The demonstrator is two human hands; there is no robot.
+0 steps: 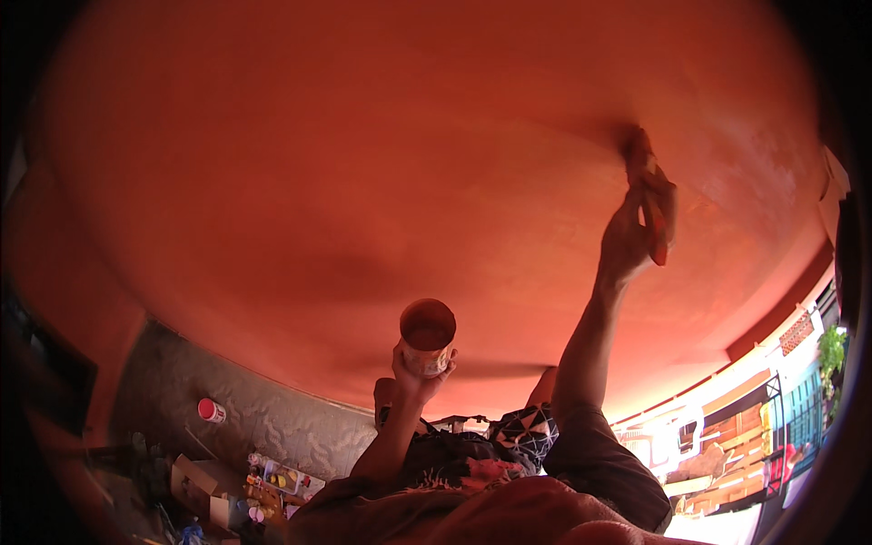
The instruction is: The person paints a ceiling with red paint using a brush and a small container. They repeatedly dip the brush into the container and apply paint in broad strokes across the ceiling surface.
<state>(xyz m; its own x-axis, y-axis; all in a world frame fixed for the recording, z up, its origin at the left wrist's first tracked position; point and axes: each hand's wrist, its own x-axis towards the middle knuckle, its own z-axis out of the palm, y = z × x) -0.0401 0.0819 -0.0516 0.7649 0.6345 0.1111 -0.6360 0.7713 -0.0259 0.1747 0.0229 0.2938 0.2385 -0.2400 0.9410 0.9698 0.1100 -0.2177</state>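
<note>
A broad orange-red wall [363, 163] fills most of the view. My right hand [640, 227] is stretched far up to the right, its fingers closed round the handle of a paintbrush [643, 156]. The bristle end of the brush lies against the wall, or very close to it, with a dark shadow beside it. Lower down, near my body, my left hand [420, 380] grips a paint can [428, 329] from below and around its side. The can is held with its open mouth toward me; how much paint is inside I cannot tell.
On the grey floor [272, 391] at the lower left stands a small red-and-white bucket [211, 411]. Nearby are an open cardboard box [202, 486] and a tray of assorted items [289, 479]. At the lower right a bright opening shows stacked wood [736, 445] and a green plant [831, 350].
</note>
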